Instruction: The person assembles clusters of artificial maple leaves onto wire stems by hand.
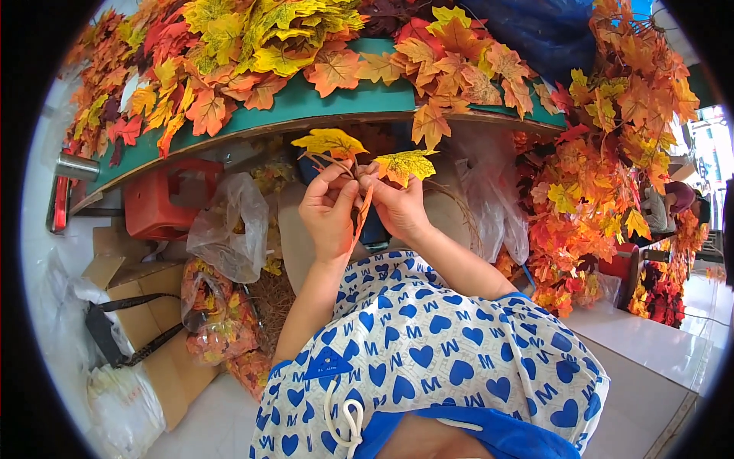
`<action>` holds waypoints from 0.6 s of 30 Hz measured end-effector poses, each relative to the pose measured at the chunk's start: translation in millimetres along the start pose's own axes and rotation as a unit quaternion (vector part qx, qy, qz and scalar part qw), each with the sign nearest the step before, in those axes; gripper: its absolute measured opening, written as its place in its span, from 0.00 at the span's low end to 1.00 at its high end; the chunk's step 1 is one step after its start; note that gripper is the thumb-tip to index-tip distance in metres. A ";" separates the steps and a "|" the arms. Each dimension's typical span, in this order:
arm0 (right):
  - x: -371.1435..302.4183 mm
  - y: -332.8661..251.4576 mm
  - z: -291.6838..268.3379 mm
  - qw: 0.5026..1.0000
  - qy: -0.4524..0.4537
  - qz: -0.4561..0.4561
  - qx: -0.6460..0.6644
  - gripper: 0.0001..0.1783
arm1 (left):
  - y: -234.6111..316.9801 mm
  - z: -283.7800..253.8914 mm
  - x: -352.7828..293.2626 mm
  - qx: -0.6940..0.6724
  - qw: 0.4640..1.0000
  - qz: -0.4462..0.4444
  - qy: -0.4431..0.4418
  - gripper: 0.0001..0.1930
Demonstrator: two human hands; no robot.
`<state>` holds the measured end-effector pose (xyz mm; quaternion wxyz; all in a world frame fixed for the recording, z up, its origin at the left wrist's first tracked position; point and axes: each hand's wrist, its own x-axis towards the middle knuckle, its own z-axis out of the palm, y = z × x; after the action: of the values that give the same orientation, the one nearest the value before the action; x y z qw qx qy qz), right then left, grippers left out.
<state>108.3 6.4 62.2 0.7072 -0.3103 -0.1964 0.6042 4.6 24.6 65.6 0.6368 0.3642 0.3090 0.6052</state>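
Note:
Over my lap, just below the table's front edge, both hands meet with pinched fingers. My left hand (331,212) is closed on thin brown stems of an artificial leaf garland. My right hand (395,205) pinches the same strand close beside the left fingertips. A yellow artificial leaf (330,142) stands up above the left fingers, and a second yellow leaf (405,166) sticks out over the right hand. An orange leaf (362,218), seen nearly edge-on, hangs between the hands. The fingers hide the exact joint of the stems.
Piles of yellow leaves (287,38) and orange leaves cover the green table (352,98). A thick leaf garland (612,183) hangs at the right. At the left are a red plastic stool (172,200), a clear plastic bag (233,229) and a cardboard box (164,344). A person (673,203) sits at far right.

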 end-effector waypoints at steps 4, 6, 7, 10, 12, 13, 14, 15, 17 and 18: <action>2.3 4.6 -16.6 0.993 -0.083 -0.012 -0.083 0.07 | -5.7 -6.2 -1.8 -0.011 1.000 -0.029 -0.005 0.15; 1.2 -5.6 -18.0 0.975 -0.100 -0.045 -0.195 0.08 | -9.8 -17.2 1.6 -0.037 0.998 -0.049 -0.030 0.16; 1.3 -9.0 -18.3 0.943 -0.115 -0.076 -0.303 0.09 | -9.9 -22.4 3.6 -0.063 0.994 -0.068 -0.054 0.16; 7.7 -23.0 -23.2 0.923 -0.248 -0.161 -0.248 0.10 | -12.2 -56.7 11.8 -0.140 0.970 -0.180 -0.081 0.22; 14.0 -41.4 -22.0 0.563 -0.353 -0.404 -0.628 0.12 | -7.3 -55.6 2.5 -0.208 0.960 -0.188 -0.020 0.28; 13.3 -50.7 -24.6 0.565 -0.353 -0.403 -0.628 0.12 | -9.4 -53.1 -0.4 -0.208 0.959 -0.190 -0.019 0.28; 12.3 -60.8 -27.8 0.495 -0.346 -0.446 -0.661 0.14 | -11.4 -53.3 -2.4 -0.223 0.957 -0.162 -0.089 0.26; 11.6 -71.2 -29.7 0.423 -0.338 -0.485 -0.687 0.16 | -10.8 -56.0 -4.7 -0.235 0.950 -0.132 -0.156 0.24; 21.6 -97.5 -40.7 0.388 -0.191 -0.499 -0.751 0.20 | -12.5 -85.5 3.6 0.097 0.977 -0.070 -0.179 0.18; 25.6 -113.7 -37.8 0.343 -0.127 -0.460 -0.809 0.22 | -7.4 -79.1 7.4 0.284 0.945 -0.014 -0.163 0.16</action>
<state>221.1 15.0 109.0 0.2450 -0.5114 -0.7887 -0.2375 -56.8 39.1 16.8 0.5572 0.6190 0.3655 0.4156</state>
